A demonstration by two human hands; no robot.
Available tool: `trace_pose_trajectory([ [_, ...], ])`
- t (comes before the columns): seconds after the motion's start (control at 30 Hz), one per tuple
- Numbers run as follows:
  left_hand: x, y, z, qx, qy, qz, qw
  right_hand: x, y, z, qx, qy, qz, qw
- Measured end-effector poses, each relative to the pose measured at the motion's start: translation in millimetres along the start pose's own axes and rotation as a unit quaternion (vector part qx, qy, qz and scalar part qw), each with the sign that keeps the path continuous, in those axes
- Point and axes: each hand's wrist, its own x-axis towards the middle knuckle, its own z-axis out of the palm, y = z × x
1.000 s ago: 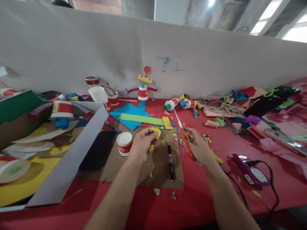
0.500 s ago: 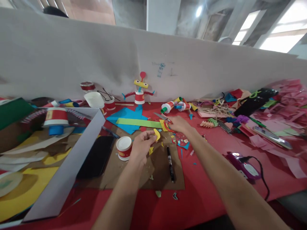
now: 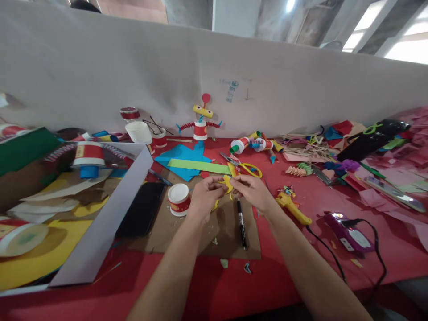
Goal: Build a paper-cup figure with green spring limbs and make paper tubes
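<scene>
My left hand [image 3: 203,198] and my right hand [image 3: 252,191] meet over a brown card sheet [image 3: 220,232] and both pinch a small yellow paper piece [image 3: 227,183]. The fingers of both hands are closed on it. Yellow-handled scissors [image 3: 242,167] lie on the red table [image 3: 214,290] just beyond my right hand. A black marker [image 3: 241,223] rests on the card below my right hand. An upturned red and white paper cup [image 3: 179,199] stands left of my left hand.
A black phone [image 3: 142,209] and a long grey card strip [image 3: 107,223] lie left. A paper-cup robot figure [image 3: 199,122] stands by the white wall. A yellow glue gun [image 3: 292,207] and a purple device [image 3: 349,229] with a cable sit right. Paper scraps crowd the far right.
My right hand set the scissors down at the far side of the card and came back to the yellow paper piece, which both hands now hold.
</scene>
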Motion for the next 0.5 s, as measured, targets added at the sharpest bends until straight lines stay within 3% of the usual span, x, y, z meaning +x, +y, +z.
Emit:
trace_pose_trajectory([
  [0.13,-1.7,2.7,2.0,-0.01,-0.041,-0.011,0.999,-17.8,4.4,7.9,0.26,0.055,0.061,0.962],
  [0.27,-3.4,2.7,4.1,-0.008,-0.012,-0.035,0.999,-15.4,12.3,3.2,0.349,0.09,0.098,0.928],
  [0.5,-5.7,-8.2,16.3,-0.085,-0.036,-0.063,0.994,-18.4,8.4,4.0,0.422,0.091,0.11,0.895],
])
